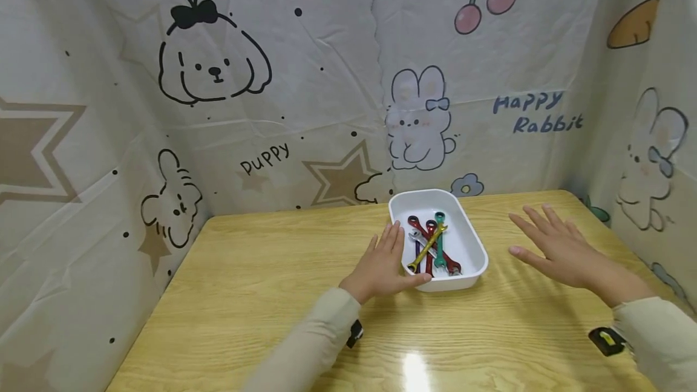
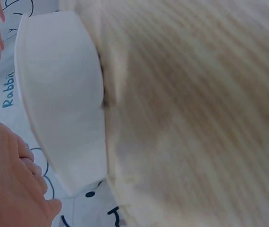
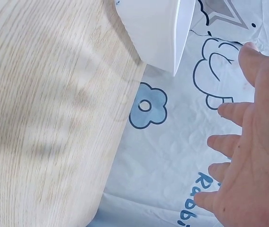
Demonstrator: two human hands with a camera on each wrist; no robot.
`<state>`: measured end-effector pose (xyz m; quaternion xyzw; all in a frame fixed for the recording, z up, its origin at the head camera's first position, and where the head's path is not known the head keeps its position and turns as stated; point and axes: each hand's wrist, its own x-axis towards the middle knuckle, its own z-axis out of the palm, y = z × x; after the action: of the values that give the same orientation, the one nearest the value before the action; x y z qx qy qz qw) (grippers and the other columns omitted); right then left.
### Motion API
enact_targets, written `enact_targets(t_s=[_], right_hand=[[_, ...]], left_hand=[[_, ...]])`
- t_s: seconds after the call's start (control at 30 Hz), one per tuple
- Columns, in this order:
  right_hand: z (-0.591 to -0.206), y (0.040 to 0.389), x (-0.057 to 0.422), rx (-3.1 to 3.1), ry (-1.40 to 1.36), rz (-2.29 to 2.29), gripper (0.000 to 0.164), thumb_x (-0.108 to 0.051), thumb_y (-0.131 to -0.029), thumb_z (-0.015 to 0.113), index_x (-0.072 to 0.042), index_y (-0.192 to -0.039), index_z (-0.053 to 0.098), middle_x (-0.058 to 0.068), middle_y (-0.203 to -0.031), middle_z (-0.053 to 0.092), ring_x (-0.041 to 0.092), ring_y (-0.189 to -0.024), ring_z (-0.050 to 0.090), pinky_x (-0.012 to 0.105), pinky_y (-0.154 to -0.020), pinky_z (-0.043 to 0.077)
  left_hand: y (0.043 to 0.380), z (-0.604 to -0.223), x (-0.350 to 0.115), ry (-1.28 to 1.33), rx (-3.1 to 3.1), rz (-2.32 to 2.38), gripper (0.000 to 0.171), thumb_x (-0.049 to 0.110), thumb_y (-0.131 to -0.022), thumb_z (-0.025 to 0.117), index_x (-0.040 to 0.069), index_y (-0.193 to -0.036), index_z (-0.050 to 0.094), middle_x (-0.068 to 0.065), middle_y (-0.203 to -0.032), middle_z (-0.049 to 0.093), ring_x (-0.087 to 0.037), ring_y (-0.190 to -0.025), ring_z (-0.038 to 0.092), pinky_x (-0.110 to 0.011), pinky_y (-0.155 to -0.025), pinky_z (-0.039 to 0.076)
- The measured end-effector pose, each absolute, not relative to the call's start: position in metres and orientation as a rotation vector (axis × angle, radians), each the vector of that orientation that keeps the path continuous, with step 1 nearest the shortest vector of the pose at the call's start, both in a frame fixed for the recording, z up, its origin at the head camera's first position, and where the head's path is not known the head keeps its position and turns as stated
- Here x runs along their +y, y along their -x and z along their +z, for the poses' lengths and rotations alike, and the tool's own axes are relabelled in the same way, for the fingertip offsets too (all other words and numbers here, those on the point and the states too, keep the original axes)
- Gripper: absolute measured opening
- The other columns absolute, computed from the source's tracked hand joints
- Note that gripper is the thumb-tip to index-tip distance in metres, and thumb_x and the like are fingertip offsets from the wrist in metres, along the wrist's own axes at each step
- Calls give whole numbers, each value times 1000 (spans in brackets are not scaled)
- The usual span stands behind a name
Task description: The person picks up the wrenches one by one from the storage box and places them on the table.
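Observation:
A white plastic tray (image 1: 472,241) stands toward the back of the wooden table. Several ratchet wrenches lie crossed in a pile inside it, among them a gold wrench (image 1: 427,248), a green wrench (image 1: 439,241) and a red wrench (image 1: 452,264). My left hand (image 1: 383,265) is at the tray's near left corner, fingers extended along the left side and thumb by the front rim. The tray's outer wall (image 2: 61,94) fills much of the left wrist view. To the right of the tray, my right hand (image 1: 561,253) hovers over the table with spread fingers, holding nothing.
The wooden table (image 1: 261,295) meets a printed cloth backdrop (image 1: 321,95) behind, and cloth also hangs at the left and right sides. Dark devices are strapped at the left wrist (image 1: 355,333) and the right wrist (image 1: 607,341).

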<state>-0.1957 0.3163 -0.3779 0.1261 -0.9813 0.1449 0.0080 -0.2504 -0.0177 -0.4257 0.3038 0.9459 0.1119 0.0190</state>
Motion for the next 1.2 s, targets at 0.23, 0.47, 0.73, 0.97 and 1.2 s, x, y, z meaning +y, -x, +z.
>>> enact_targets(t_s=[0.23,0.47,0.73,0.97,1.2], right_hand=[[-374,198,313,-3058,-424,496,75,-51,-97,48,-6,-152,23,31,-155,11,50,-141,-10,73,-105,-5],[-373,199,310,-3071,-437,504,75,-51,-96,49,-6,-151,25,32,-154,14,52,-141,-5,74,-105,0],[-372,202,309,-3073,-436,481,78,-52,-96,49,0,-149,27,33,-152,15,53,-140,-3,75,-104,3],[-361,212,299,-3069,-467,441,80,-54,-93,52,2,-147,31,32,-150,25,55,-138,13,74,-104,14],[-337,233,271,-3041,-584,537,73,-49,-96,51,4,-145,35,31,-147,33,52,-134,28,68,-104,26]], left_hand=[[248,-436,-17,-893,2906,378,109,77,-83,41,1,-153,6,-12,-161,-4,-24,-148,-1,-41,-119,8],[248,-440,-15,-883,2909,415,110,78,-84,39,0,-153,3,-14,-160,-7,-25,-148,-3,-40,-119,8],[248,-437,-13,-877,2910,419,107,77,-86,37,-1,-152,5,-16,-160,-4,-28,-148,-1,-41,-119,10],[249,-435,-12,-868,2891,452,108,75,-86,41,-2,-152,5,-17,-160,-4,-28,-148,0,-42,-119,10],[249,-435,-10,-859,2883,464,108,74,-86,43,-2,-152,5,-17,-160,-5,-26,-148,-4,-42,-119,8]])
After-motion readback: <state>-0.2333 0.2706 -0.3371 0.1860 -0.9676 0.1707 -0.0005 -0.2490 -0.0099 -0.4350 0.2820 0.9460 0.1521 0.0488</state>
